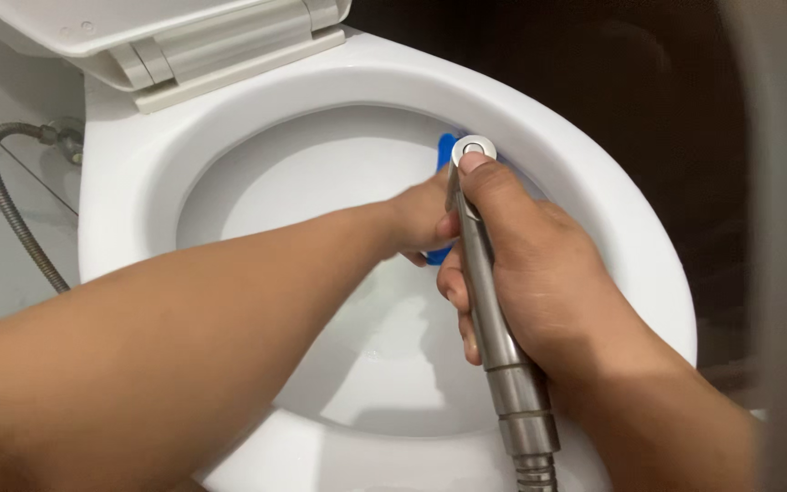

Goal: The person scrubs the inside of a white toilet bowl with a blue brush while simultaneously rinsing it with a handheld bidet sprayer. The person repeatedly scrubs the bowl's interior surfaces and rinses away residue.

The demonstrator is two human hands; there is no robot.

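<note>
My right hand (526, 264) grips a metal bidet sprayer (494, 333) over the white toilet bowl (138, 173), thumb pressed near its round head. The sprayer's nozzle points down into the bowl. My left hand (416, 219) reaches across into the bowl and closes on a blue object (446, 150) against the inner far-right wall, below the rim. Most of the blue object is hidden behind both hands, so I cannot tell its exact kind.
The toilet lid and seat (184, 36) stand raised at the back. A flexible metal hose (11, 210) runs down the tiled wall at left. A dark area lies to the right of the bowl.
</note>
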